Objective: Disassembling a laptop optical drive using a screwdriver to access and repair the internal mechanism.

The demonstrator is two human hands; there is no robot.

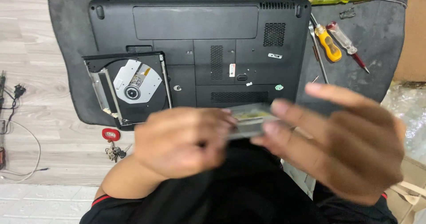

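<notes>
Both hands up close to the camera: left hand [179, 142] pinches one end of a flat silvery drive module [250, 117], right hand [341, 139] steadies the other, fingers spread. It hovers just below the upturned laptop [199, 46], whose disc tray [128, 86] juts out left.

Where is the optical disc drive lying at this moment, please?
In the head view, the optical disc drive lies at the left, overlapping the upturned laptop's lower left corner on the grey mat, above the bunch of keys.
</notes>
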